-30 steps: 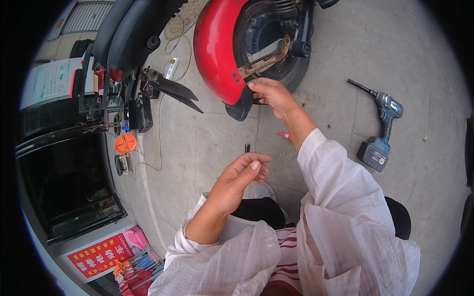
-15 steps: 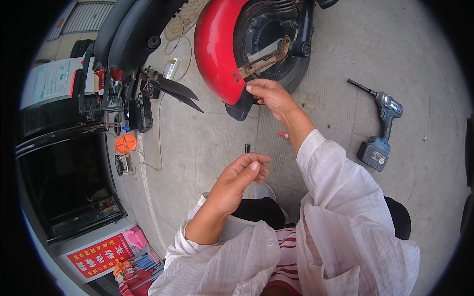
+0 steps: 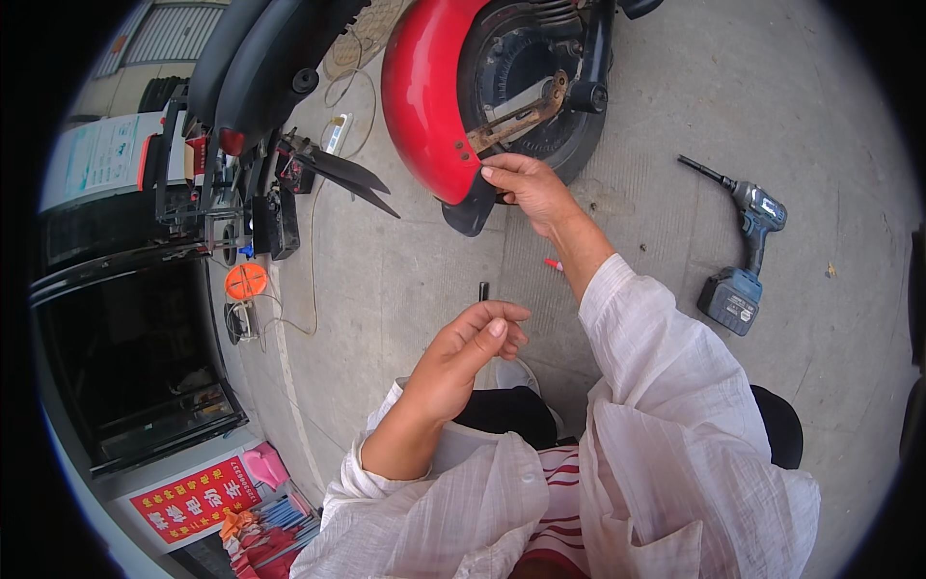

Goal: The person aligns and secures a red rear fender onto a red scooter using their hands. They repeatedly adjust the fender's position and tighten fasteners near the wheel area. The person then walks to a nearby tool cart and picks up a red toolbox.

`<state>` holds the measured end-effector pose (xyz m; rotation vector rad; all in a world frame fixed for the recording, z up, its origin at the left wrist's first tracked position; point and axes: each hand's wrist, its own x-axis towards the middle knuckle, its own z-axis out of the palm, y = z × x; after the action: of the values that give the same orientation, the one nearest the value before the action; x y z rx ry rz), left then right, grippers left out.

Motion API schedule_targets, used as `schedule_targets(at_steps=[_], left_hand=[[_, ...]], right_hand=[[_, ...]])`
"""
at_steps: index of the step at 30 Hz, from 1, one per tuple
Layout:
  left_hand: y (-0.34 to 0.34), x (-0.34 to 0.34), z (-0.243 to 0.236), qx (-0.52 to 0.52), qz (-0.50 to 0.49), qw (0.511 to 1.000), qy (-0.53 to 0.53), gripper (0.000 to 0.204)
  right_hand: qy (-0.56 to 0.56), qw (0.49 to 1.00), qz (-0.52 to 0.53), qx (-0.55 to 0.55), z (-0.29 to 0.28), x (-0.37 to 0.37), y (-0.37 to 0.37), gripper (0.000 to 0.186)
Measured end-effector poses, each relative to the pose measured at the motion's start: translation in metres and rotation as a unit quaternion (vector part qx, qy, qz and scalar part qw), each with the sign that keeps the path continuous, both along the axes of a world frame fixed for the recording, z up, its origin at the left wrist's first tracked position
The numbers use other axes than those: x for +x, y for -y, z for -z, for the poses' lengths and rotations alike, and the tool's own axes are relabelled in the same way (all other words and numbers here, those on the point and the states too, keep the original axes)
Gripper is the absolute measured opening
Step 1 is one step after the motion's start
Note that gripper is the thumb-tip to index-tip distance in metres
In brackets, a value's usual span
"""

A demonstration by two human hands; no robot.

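Note:
A glossy red mudguard (image 3: 422,106) curves around the scooter wheel (image 3: 521,96) at the top middle. My right hand (image 3: 535,193) pinches its lower end, where a black mud flap (image 3: 470,210) joins it. A rusty metal bracket (image 3: 526,114) lies across the wheel beside my fingers. Lower and to the left, my left hand (image 3: 463,357) hovers above the ground with fingers curled in and thumb against them. Whatever it may hold is hidden. Just beyond its knuckles shows a short black rod (image 3: 483,289); I cannot tell whether it touches the hand.
On the concrete at right lies a blue cordless impact driver (image 3: 748,241). A small red piece (image 3: 553,263) is near my right forearm. At left stand another scooter's black body (image 3: 280,77), loose cable, an orange disc (image 3: 245,281) and a glass-fronted cabinet (image 3: 135,357).
Both hands hold the same positions. The view has shifted very slightly.

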<state>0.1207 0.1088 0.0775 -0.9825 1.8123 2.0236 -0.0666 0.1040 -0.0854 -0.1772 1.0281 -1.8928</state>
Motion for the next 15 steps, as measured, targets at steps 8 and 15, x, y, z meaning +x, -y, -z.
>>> schedule_targets(at_steps=[8, 15], left_hand=[[0.0002, 0.001, -0.0019, -0.001, 0.007, 1.0, 0.005, 0.044], [0.0007, 0.0018, -0.001, 0.007, 0.006, 1.0, 0.0, 0.044]], right_hand=[[0.008, 1.0, 0.0, 0.008, 0.0008, 0.0008, 0.0014, 0.024], [0.0, 1.0, -0.007, 0.004, 0.0062, 0.0001, 0.0029, 0.027]])
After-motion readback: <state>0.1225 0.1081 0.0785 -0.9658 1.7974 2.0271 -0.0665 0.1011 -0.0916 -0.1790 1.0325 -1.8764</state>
